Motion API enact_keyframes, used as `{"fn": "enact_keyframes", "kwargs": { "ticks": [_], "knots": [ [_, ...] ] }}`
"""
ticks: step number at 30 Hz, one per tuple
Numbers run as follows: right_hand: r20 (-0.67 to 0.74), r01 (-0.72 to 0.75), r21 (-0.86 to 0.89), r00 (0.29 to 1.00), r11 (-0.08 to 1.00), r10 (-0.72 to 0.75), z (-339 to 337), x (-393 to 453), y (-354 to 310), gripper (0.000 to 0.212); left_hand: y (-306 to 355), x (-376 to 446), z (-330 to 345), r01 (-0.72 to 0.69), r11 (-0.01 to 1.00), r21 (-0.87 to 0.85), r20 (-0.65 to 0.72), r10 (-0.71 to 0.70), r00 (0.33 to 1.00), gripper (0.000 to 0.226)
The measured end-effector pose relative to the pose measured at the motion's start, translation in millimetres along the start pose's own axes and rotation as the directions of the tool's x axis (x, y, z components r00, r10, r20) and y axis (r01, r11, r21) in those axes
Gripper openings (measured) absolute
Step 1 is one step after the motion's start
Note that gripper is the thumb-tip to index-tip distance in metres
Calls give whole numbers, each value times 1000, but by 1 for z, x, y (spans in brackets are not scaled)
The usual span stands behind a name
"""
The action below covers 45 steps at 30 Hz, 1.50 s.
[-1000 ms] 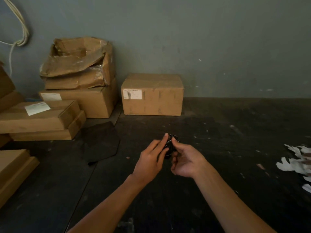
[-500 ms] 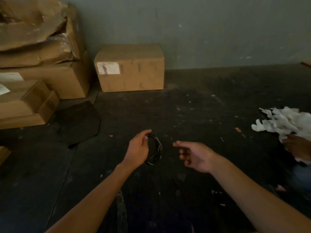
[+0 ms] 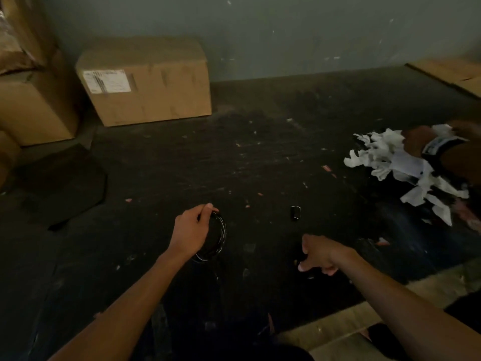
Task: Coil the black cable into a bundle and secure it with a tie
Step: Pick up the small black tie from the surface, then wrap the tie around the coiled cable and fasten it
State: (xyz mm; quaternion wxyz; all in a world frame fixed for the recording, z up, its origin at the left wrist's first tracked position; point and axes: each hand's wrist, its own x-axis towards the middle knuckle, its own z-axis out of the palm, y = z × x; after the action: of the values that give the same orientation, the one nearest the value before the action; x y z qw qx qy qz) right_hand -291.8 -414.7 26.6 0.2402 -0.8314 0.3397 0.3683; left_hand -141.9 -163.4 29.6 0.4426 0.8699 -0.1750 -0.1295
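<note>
A cardboard box point(image 3: 145, 82) bears a white label point(image 3: 106, 81), its print too blurred to read. Well in front of it, the left hand point(image 3: 191, 230) pinches the coiled black cable point(image 3: 217, 237). The right hand point(image 3: 321, 254) reaches down with curled fingers to the dark floor point(image 3: 260, 157); whether it holds anything cannot be told.

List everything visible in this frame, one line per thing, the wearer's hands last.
cable coil: one, black, held above the dark floor, centre
small object: one, black, on the floor right of the coil; cannot tell what it is
labelled box: one, brown, against the wall
other boxes: several, brown, far left
flat sheet: one, dark, on the floor at left
paper scraps: a pile, white, right
another person's hand: one, in the scraps
left hand: grips the coil
right hand: fingers curled down near the floor; any hold unclear
</note>
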Motion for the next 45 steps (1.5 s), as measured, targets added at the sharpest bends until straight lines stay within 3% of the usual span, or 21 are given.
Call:
{"fn": "enact_keyframes", "kwargs": {
  "ticks": [6,11,15,17,23,29,34,37,42,45],
  "knots": [
    [31,12,0,999,1000,-12,-1,7,-7,42,4,0,2,-10,1000,19,47,10,999,28],
    [2,148,124,989,981,-150,-3,6,-27,15,6,-2,-2,2,1000,-13,46,-1,999,12],
    [-141,397,444,916,804,-375,-18,-14,-65,13,9,-1,-12,-17,1000,6,97,16,995,7],
    [-240,526,499,847,689,-474,-28,-31,-89,13,11,0,-17,-45,999,22,125,42,991,6],
    [-376,735,412,675,538,-635,-46,-62,-147,8,26,0,-36,-129,991,-31,129,132,983,14],
    [-465,817,304,576,490,-672,-49,-71,-174,12,51,-7,-56,-157,964,-213,11,163,987,26],
    [-564,874,128,454,470,-690,-49,-81,-179,15,57,-10,-64,-249,947,-204,-60,242,968,26],
    [-595,888,-20,360,460,-719,-50,-85,-178,19,59,-7,-64,-232,945,-230,-89,217,972,27],
    [-536,894,-114,312,433,-784,-52,-86,-175,31,60,-5,-59,-268,958,-99,-92,259,962,25],
    [-509,907,-83,318,414,-800,-53,-92,-175,29,56,-1,-61,-223,965,-137,-122,207,971,25]
  ]
}}
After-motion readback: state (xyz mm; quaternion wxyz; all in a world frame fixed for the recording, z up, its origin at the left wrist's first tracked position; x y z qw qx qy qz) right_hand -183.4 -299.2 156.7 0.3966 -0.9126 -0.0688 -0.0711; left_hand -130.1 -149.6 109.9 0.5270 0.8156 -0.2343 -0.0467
